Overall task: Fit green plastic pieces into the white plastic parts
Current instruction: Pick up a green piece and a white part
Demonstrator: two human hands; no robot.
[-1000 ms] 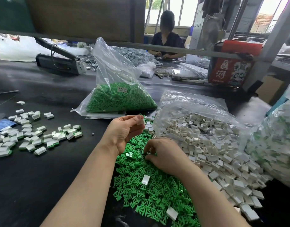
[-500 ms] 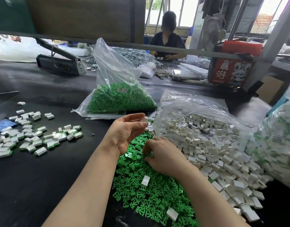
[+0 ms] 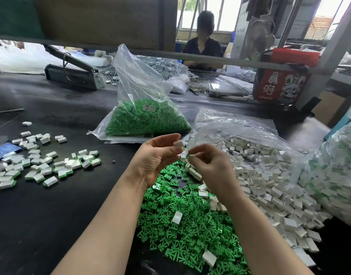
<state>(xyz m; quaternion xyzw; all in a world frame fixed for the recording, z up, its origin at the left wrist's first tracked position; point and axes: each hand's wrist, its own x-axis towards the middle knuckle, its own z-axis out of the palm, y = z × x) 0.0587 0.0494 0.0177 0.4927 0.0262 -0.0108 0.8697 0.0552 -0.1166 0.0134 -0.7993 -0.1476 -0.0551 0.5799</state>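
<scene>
Assembly is partly done: finished white-and-green clips (image 3: 42, 165) lie at nine o'clock. The left hand (image 3: 156, 157) pinches a small white plastic housing (image 3: 178, 143); the right hand (image 3: 208, 165) pinches a green plastic insert (image 3: 188, 155) just beside it, unjoined. Loose green pieces (image 3: 182, 225) and white parts (image 3: 269, 185) remain heaped.

Grey bag sealer (image 3: 71, 73) on black table (image 3: 42, 215), red printed box (image 3: 279, 86), seated person (image 3: 203, 46) behind.
</scene>
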